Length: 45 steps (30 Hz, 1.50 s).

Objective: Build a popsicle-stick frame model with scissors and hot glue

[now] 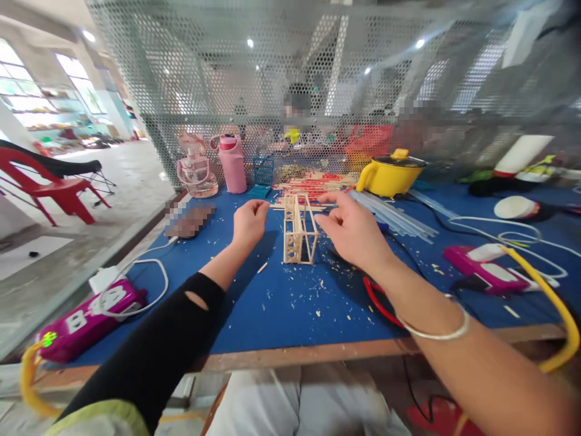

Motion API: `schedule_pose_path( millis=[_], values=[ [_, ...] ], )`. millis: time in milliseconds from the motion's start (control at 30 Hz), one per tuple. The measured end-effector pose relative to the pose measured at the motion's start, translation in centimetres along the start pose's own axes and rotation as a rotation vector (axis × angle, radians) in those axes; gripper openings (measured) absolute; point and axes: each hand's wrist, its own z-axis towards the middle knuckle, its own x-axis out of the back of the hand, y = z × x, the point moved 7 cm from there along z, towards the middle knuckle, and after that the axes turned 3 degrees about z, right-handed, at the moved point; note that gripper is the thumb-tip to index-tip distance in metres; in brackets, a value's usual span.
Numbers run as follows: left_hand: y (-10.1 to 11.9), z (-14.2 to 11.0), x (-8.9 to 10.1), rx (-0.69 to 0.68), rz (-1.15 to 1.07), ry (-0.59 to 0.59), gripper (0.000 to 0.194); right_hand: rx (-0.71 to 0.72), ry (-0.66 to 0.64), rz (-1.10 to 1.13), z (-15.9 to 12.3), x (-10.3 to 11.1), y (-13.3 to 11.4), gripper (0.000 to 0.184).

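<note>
A small upright frame of thin pale wooden sticks (301,233) stands on the blue work surface (272,321) between my hands. To its left is my left hand (249,224), apart from the frame, with its fingers curled and pressed together; whatever they may hold is hidden. Close by on the right, my right hand (354,233) has its thumb and index finger spread and bent toward the frame, and nothing shows between them. Behind the frame lies a heap of loose wooden sticks with red markings (313,184). A short stick piece (262,267) rests below my left hand.
A red-handled tool (379,303) lies partly under my right forearm. Purple power strips (91,315) with cables flank the surface. A pink bottle (232,163), a yellow pot (394,175) and clear glue sticks (399,215) stand or lie toward the perforated metal screen (204,79).
</note>
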Motion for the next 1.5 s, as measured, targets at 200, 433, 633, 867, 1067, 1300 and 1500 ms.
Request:
schedule_pose_path(
  millis=[200, 433, 633, 867, 1067, 1300, 1500],
  values=[
    [-0.9, -0.8, 2.0, -0.046, 0.055, -0.058, 0.026, 0.031, -0.124, -0.293, -5.1, 1.1, 1.6, 0.027],
    [-0.9, -0.9, 2.7, -0.030, 0.108, -0.113, 0.041, -0.020, -0.165, -0.689, -15.6, 6.6, 6.8, 0.032],
    [-0.2, -1.6, 2.6, -0.071, 0.282, -0.133, 0.025, -0.127, 0.017, -0.828, -17.7, 7.6, 6.9, 0.031],
    [0.4, -1.9, 1.9, -0.160, 0.245, -0.203, 0.046, -0.187, 0.029, -0.862, -13.0, 7.8, 7.1, 0.027],
    [-0.1, -1.7, 2.5, -0.060, 0.213, -0.175, 0.036, 0.056, 0.204, -0.335, -2.5, 6.3, 0.2, 0.026],
    [2.7, -4.3, -0.1, -0.104, -0.375, -0.489, 0.074, 0.182, 0.148, 0.156, -0.4, 0.0, 0.7, 0.026],
    [3.6, -6.5, -2.5, 0.015, -0.605, -0.559, 0.085, 0.263, 0.049, 0.126, -2.0, -1.4, 0.5, 0.029]
  ],
)
